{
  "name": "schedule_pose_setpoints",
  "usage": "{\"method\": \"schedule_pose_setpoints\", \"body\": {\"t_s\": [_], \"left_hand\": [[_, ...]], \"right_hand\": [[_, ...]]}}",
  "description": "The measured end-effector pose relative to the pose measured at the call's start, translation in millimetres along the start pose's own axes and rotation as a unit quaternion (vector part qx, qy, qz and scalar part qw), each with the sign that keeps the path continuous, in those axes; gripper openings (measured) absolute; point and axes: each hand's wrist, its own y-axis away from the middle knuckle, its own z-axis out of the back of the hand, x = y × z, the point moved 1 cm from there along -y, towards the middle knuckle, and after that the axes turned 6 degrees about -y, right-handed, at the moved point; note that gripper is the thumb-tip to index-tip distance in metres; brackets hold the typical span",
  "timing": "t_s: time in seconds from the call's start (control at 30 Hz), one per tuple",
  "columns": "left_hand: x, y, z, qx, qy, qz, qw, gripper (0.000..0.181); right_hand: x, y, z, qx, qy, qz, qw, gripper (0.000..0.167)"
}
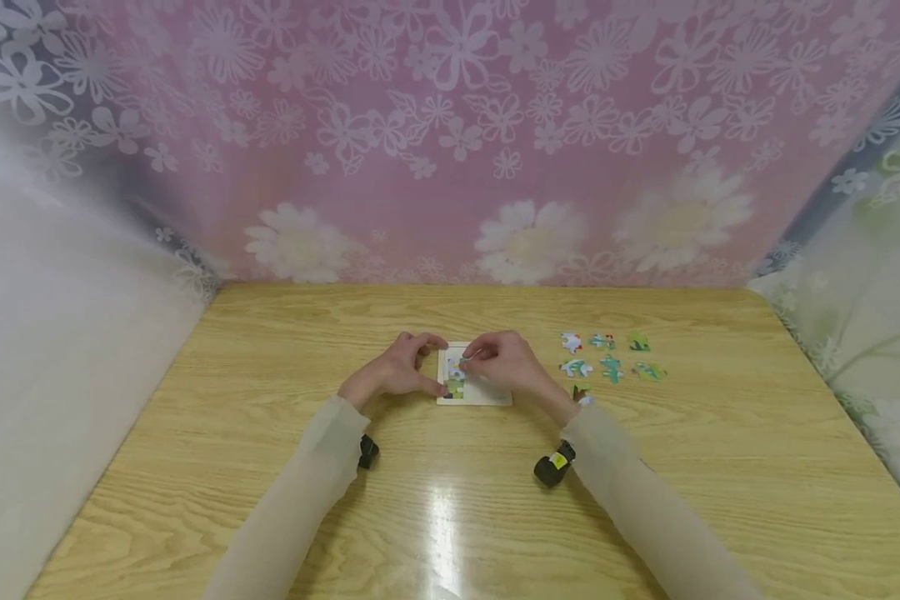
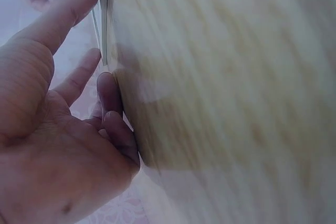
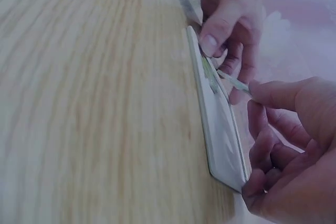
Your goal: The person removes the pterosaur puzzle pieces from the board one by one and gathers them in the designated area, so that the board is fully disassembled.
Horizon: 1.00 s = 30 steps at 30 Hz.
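A small white puzzle board (image 1: 487,395) lies on the table, a few joined pieces (image 1: 455,387) along its left side. My left hand (image 1: 397,367) holds the board by its left side, thumb at the near corner and index finger at the far one. In the left wrist view the other fingers of this hand (image 2: 68,129) are bent beside the board's edge. Between thumb and fingertips my right hand (image 1: 512,363) pinches a puzzle piece (image 3: 234,82). That piece is tilted over the board in the right wrist view, its inner edge close to the laid pieces.
Several loose puzzle pieces (image 1: 611,368) lie spread on the wooden table (image 1: 285,333) to the right of the board. One more piece (image 1: 581,393) is beside my right wrist. A flowered pink curtain (image 1: 420,167) hangs behind the table's far edge.
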Motion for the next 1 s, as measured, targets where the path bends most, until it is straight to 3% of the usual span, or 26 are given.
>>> {"method": "schedule_pose_setpoints", "body": {"t_s": [0.17, 0.6, 0.8, 1.0], "left_hand": [[4.0, 1.1, -2.9, -0.008, -0.007, -0.007, 0.9999, 0.077], [12.1, 3.0, -2.9, -0.005, -0.004, -0.059, 0.9982, 0.075], [16.1, 5.4, -3.3, 0.000, 0.016, -0.060, 0.9981, 0.067], [10.6, 14.4, -3.9, -0.005, 0.035, -0.045, 0.9984, 0.066]], "right_hand": [[-1, 7.5, 10, 0.004, -0.041, -0.009, 0.9991, 0.017], [-10, 27.6, 39, -0.004, -0.062, 0.010, 0.9980, 0.019], [-17, 38.4, 56, -0.018, -0.045, 0.012, 0.9988, 0.023], [-25, 50.7, 75, -0.016, -0.048, 0.015, 0.9986, 0.025]]}}
